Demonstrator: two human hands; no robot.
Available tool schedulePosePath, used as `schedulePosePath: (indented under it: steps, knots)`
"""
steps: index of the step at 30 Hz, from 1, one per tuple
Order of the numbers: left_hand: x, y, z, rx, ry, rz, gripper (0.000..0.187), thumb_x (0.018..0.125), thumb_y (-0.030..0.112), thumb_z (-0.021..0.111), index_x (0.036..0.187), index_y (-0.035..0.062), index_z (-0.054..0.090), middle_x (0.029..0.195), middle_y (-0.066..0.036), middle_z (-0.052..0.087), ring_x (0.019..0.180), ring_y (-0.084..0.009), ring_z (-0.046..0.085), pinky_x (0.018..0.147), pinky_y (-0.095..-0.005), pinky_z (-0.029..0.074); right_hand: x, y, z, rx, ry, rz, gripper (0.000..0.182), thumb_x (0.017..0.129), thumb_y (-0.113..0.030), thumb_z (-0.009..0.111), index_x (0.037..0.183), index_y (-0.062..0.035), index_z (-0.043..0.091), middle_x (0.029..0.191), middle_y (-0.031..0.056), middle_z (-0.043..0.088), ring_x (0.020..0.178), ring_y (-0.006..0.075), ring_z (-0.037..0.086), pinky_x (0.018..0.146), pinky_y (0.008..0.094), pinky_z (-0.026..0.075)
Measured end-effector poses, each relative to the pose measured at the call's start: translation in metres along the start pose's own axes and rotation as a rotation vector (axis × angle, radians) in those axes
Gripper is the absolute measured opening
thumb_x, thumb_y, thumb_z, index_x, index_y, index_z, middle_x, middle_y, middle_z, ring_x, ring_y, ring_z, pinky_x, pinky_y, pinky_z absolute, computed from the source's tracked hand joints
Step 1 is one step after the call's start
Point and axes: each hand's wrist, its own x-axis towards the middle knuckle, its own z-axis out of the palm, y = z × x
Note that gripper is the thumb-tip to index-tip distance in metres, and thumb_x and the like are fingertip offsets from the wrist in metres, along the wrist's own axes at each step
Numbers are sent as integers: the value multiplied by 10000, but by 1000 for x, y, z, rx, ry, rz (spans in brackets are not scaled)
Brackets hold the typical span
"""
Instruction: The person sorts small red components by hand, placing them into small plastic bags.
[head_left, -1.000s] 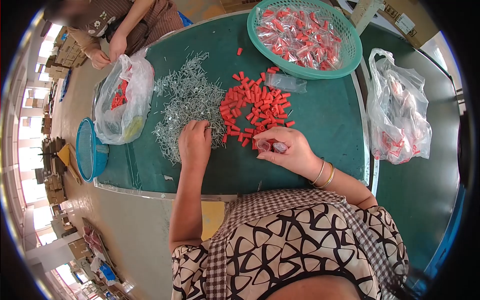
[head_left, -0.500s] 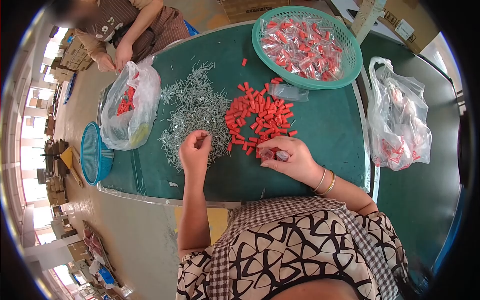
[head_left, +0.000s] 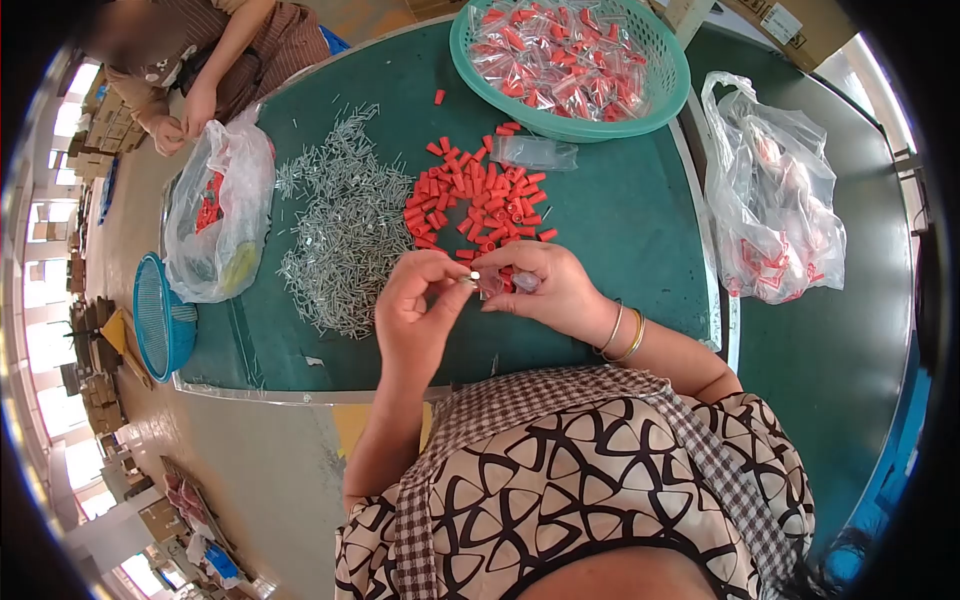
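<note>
Head view on my feed puts both hands low over the green tabletop [head_left: 620, 230], meeting in front of the checked apron [head_left: 560, 400]. I see the left hand [head_left: 412, 305] with thumb and forefinger pinched together on a small shiny metal piece [head_left: 474, 276], right beside the open mouth of a clear plastic bag [head_left: 491, 281]. I have the right hand [head_left: 560, 290] with thumb and fingers clamped on that bag; a second bit of crumpled clear plastic [head_left: 527, 282] sits in its grasp, its contents too small for me to read.

Just beyond the right hand I make out the heap of red tapered caps [head_left: 480, 195], and left of it the spread of metal screws [head_left: 345, 220]. Farther out, the green basket [head_left: 670, 90] holds bagged red pieces, with a flat clear packet [head_left: 535, 153] near its rim. Across the left corner, a co-worker's hands [head_left: 183, 120] are near a white plastic bag [head_left: 222, 210].
</note>
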Motion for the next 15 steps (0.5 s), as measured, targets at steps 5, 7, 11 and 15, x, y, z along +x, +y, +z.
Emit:
schedulePosePath:
  steps: [5, 7, 11, 15]
  knots:
    - [1, -2, 10, 134, -21, 57, 188, 766, -54, 738, 929, 21, 682, 988, -48, 605, 694, -89, 560, 683, -228, 465, -1, -1, -1, -46, 21, -14, 411, 719, -95, 824, 1102, -65, 676, 905, 49, 685, 821, 162, 659, 766, 291, 531]
    - [1, -3, 9, 131, -24, 60, 184, 774, -53, 734, 933, 20, 680, 989, -51, 607, 705, -89, 563, 684, -230, 467, -1, 5, 0, -23, 43, -51, 419, 716, -104, 829, 1105, -70, 677, 914, 50, 688, 828, 167, 662, 764, 294, 531]
    - [0, -3, 0, 76, 6, 45, 153, 805, -55, 715, 938, 6, 673, 1001, -58, 611, 745, -92, 569, 699, -230, 468, -1, 2, -1, -19, 40, -58, 441, 715, -119, 833, 1123, -68, 673, 933, 54, 693, 851, 175, 668, 772, 302, 534]
    - [1, -11, -17, 161, 136, 12, 102, 863, -52, 663, 954, -7, 663, 948, -26, 614, 760, -71, 553, 677, -202, 446, 0, -3, -7, -75, 80, -226, 436, 728, -105, 825, 1134, -68, 671, 922, 54, 693, 826, 162, 670, 732, 292, 544]
